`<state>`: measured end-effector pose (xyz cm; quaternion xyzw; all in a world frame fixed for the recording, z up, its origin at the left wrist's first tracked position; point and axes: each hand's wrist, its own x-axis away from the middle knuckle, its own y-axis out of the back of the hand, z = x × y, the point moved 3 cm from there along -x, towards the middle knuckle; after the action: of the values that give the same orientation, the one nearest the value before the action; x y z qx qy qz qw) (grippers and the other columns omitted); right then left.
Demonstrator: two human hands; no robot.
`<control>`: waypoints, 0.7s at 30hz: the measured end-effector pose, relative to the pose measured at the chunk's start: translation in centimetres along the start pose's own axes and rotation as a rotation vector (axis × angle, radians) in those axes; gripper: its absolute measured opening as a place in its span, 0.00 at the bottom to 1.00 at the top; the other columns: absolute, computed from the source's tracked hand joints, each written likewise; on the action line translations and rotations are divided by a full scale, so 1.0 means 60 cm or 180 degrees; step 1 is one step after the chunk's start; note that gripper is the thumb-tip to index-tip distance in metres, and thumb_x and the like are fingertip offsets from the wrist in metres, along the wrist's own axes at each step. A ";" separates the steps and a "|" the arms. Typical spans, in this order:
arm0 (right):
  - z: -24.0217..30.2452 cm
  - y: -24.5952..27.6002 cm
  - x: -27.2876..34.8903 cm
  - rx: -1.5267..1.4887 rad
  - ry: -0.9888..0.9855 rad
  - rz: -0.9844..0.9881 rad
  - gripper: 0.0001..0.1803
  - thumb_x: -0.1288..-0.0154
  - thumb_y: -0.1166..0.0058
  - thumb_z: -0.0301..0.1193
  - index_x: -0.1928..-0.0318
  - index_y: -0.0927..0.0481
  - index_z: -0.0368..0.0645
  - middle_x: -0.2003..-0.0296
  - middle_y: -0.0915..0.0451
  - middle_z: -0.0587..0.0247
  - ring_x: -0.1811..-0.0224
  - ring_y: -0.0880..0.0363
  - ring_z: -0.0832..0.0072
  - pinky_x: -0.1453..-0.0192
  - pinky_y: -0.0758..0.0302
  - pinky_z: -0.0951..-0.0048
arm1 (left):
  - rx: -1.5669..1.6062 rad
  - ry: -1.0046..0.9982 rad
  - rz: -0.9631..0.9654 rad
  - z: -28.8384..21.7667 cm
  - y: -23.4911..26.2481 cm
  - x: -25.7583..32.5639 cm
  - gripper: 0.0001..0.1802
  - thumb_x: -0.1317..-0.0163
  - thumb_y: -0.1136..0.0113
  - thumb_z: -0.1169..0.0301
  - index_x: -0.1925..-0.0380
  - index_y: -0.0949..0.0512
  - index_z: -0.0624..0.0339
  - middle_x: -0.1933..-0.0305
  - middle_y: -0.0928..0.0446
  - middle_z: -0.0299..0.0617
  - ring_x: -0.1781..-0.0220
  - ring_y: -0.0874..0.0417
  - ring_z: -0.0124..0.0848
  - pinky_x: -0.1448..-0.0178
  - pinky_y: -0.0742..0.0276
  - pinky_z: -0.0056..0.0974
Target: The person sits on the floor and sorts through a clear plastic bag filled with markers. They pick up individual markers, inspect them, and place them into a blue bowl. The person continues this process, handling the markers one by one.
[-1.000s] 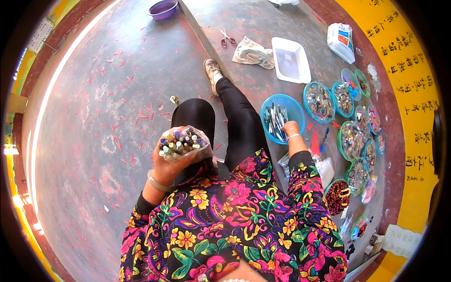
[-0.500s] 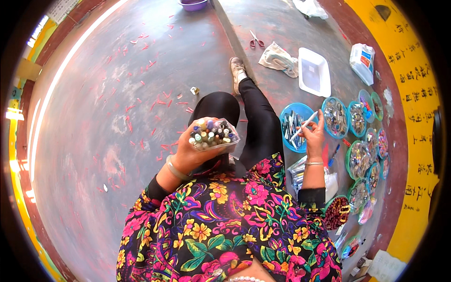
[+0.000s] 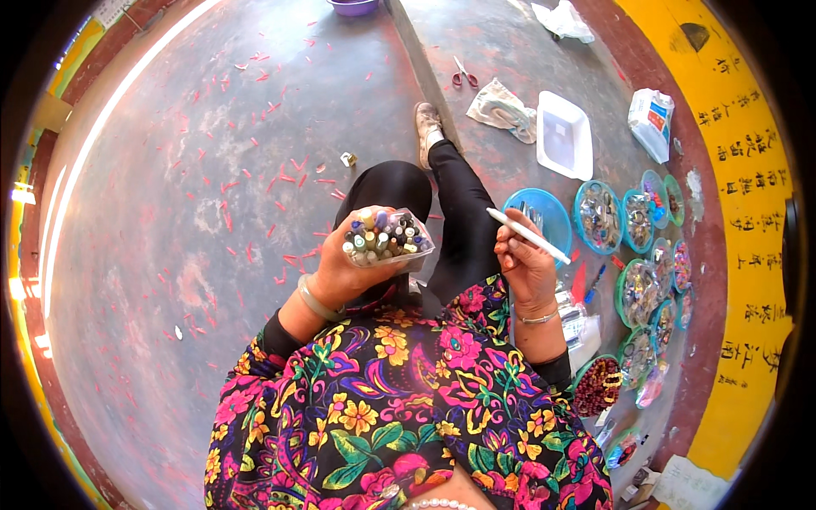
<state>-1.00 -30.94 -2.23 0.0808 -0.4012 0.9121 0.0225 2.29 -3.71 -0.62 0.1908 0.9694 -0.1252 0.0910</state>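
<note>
My left hand (image 3: 340,263) is wrapped round a clear plastic box (image 3: 416,262) above my lap. Packed upright in the box are several pens (image 3: 382,236), their ends in white, black, blue and olive tones facing up. To the right, my right hand (image 3: 525,268) pinches a white pen (image 3: 529,235), slanted with one end toward the upper left. Just beyond that hand stands a blue basket (image 3: 557,217) with more pens in it, partly hidden by the hand. A bag of pens (image 3: 575,323) lies beside my right wrist.
Several round baskets (image 3: 597,217) of small items stand at the right, near a white tray (image 3: 564,136). A cloth (image 3: 503,110), scissors (image 3: 464,75) and a white package (image 3: 651,125) lie farther off. Red scraps (image 3: 228,217) litter the left floor. A purple basin (image 3: 353,7) stands far ahead.
My right hand has moved left with the white pen, from above the blue basket toward my lap, and the pen's slant has flipped. My left hand stays nearly still with the box.
</note>
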 end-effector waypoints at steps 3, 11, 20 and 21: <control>-0.008 0.007 0.004 0.0081 0.0054 0.0233 0.21 0.35 0.47 0.23 0.42 0.30 0.34 0.62 0.20 0.51 0.65 0.16 0.69 0.70 0.23 0.82 | 0.0077 0.0017 -0.0021 0.003 0.000 0.002 0.32 0.52 0.29 0.81 0.45 0.31 0.66 0.49 0.23 0.41 0.49 0.21 0.27 0.44 0.24 0.33; -0.003 -0.009 0.007 0.0388 0.0245 0.0027 0.14 0.32 0.48 0.27 0.49 0.23 0.32 0.59 0.19 0.56 0.54 0.19 0.70 0.61 0.21 0.78 | 0.0229 0.0071 -0.0025 0.001 -0.002 -0.001 0.32 0.51 0.29 0.82 0.45 0.32 0.66 0.49 0.23 0.41 0.48 0.21 0.27 0.44 0.23 0.34; 0.020 -0.047 0.011 0.0848 0.0577 -0.0076 0.42 0.38 0.45 0.19 0.28 0.52 0.52 0.61 0.20 0.54 0.62 0.15 0.65 0.64 0.16 0.74 | -0.0048 0.0042 -0.0027 0.003 0.000 -0.001 0.32 0.51 0.29 0.81 0.45 0.31 0.65 0.50 0.22 0.41 0.50 0.20 0.26 0.45 0.24 0.33; 0.022 -0.047 0.011 0.0823 0.0586 -0.0165 0.48 0.39 0.45 0.17 0.27 0.59 0.57 0.61 0.20 0.54 0.65 0.15 0.63 0.68 0.16 0.73 | -0.0057 0.0038 -0.0037 0.004 0.000 -0.001 0.31 0.51 0.29 0.80 0.45 0.31 0.65 0.50 0.21 0.41 0.50 0.20 0.26 0.45 0.24 0.33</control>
<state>-1.16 -30.01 0.80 0.0095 -0.2744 0.9589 0.0721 2.38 -3.80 -0.84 0.1852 0.9720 -0.1158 0.0862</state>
